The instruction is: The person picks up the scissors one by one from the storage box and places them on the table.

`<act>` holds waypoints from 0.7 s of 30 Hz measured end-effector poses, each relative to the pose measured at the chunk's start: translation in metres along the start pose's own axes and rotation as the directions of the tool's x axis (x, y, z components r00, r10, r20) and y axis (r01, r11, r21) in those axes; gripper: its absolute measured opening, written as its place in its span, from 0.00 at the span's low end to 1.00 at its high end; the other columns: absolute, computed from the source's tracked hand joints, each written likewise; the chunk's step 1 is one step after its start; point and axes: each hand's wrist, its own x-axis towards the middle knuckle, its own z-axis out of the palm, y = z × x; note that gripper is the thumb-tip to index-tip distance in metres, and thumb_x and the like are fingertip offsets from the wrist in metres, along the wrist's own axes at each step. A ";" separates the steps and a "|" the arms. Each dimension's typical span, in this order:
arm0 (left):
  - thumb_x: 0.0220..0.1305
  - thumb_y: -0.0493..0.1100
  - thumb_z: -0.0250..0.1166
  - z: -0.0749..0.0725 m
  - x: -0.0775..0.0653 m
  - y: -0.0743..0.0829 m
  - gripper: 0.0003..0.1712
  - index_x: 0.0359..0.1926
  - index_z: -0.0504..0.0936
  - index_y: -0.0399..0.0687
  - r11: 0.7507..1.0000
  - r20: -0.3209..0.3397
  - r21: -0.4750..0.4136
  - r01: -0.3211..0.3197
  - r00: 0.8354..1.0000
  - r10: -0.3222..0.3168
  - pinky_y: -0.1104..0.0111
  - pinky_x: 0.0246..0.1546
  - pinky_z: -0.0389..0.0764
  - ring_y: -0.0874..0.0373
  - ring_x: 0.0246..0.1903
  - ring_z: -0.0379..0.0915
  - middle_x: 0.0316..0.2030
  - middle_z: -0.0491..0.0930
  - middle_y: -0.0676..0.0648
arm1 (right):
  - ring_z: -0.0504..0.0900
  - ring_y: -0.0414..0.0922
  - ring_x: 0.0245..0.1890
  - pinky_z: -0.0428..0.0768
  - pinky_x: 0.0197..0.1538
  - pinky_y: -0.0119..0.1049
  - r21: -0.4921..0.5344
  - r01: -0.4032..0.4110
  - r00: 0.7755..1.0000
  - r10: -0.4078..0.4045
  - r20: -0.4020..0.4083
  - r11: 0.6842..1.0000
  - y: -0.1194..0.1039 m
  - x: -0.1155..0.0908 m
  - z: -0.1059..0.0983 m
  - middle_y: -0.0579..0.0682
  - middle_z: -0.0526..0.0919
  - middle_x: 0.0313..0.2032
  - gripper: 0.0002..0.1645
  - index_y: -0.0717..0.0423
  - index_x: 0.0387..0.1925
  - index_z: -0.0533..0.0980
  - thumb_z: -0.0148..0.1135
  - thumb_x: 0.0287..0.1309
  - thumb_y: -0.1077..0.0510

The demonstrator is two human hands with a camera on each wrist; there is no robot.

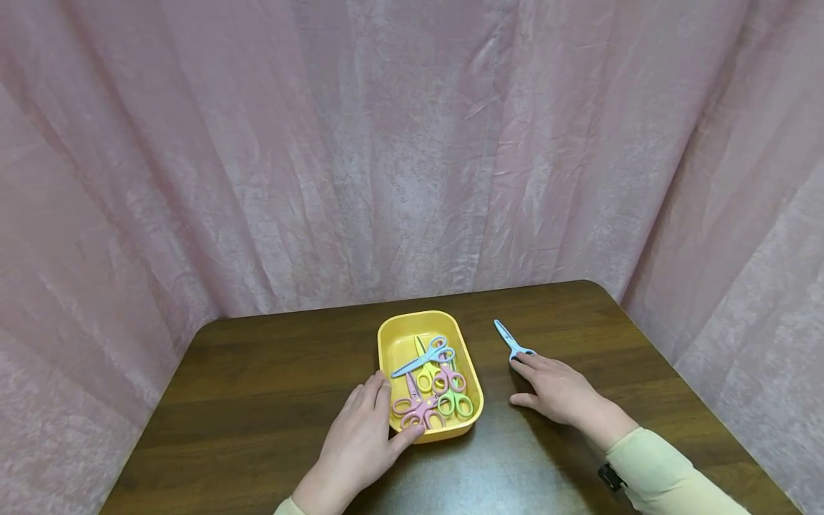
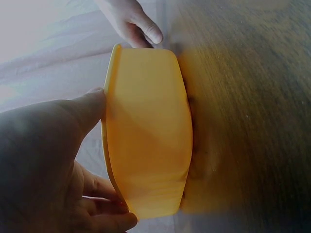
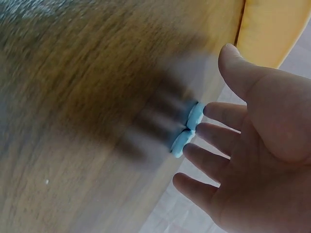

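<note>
My left hand (image 1: 360, 440) rests at the near left corner of a yellow tray (image 1: 384, 336). Its thumb touches the near rim, and the fingers lie along the left side. Inside the tray lie several scissors: blue scissors (image 1: 415, 365) on top, with yellow, pink scissors (image 1: 421, 411) and green scissors (image 1: 455, 405) around them. To the right of the tray, another pair of blue scissors (image 1: 505, 335) lies on the table, blades pointing away. My right hand (image 1: 560, 390) reaches over their handles (image 3: 182, 142), fingers extended and fingertips at the loops, thumb spread apart.
The tray and the loose scissors are on a dark brown wooden table (image 1: 270, 386) with rounded far corners. Pink curtains (image 1: 399, 157) hang behind it and at both sides. A dark band (image 1: 610, 477) shows at the right wrist, by the pale green sleeve.
</note>
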 end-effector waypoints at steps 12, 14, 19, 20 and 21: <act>0.70 0.69 0.73 0.002 0.000 -0.001 0.53 0.74 0.73 0.28 1.000 -0.006 0.015 -0.006 1.000 0.006 0.49 0.72 0.75 0.36 0.70 0.72 0.74 0.71 0.31 | 0.76 0.65 0.73 0.75 0.71 0.64 -0.015 0.014 1.000 -0.015 -0.020 1.000 0.004 0.000 0.004 0.65 0.76 0.74 0.44 0.64 0.74 0.77 0.73 0.70 0.38; 0.70 0.69 0.73 0.002 0.000 -0.001 0.53 0.74 0.73 0.28 1.000 -0.007 0.018 -0.005 1.000 0.005 0.48 0.72 0.75 0.36 0.70 0.73 0.74 0.71 0.31 | 0.76 0.66 0.73 0.75 0.71 0.65 -0.014 0.010 1.000 -0.010 -0.019 1.000 0.005 0.000 0.004 0.65 0.76 0.74 0.44 0.64 0.74 0.77 0.73 0.71 0.38; 0.70 0.69 0.73 0.003 0.000 -0.001 0.53 0.74 0.73 0.28 1.000 -0.012 0.024 -0.009 1.000 0.009 0.49 0.72 0.75 0.36 0.69 0.73 0.73 0.71 0.31 | 0.76 0.66 0.73 0.75 0.71 0.65 -0.008 -0.005 1.000 0.005 -0.016 1.000 0.009 0.001 0.004 0.65 0.76 0.74 0.44 0.64 0.74 0.76 0.73 0.71 0.38; 0.70 0.69 0.73 0.003 0.000 -0.001 0.53 0.74 0.73 0.28 1.000 -0.014 0.023 -0.010 1.000 0.011 0.49 0.72 0.75 0.36 0.69 0.73 0.73 0.72 0.31 | 0.76 0.66 0.73 0.75 0.71 0.65 -0.007 -0.004 1.000 0.004 -0.020 1.000 0.010 0.001 0.004 0.66 0.76 0.74 0.44 0.64 0.74 0.76 0.73 0.71 0.39; 0.70 0.69 0.73 0.003 0.000 -0.001 0.53 0.74 0.73 0.28 1.000 -0.015 0.024 -0.011 1.000 0.011 0.49 0.72 0.75 0.36 0.69 0.73 0.73 0.72 0.31 | 0.76 0.66 0.73 0.76 0.70 0.65 -0.007 -0.003 1.000 0.002 -0.024 1.000 0.011 0.001 0.004 0.66 0.76 0.74 0.44 0.64 0.74 0.76 0.73 0.71 0.39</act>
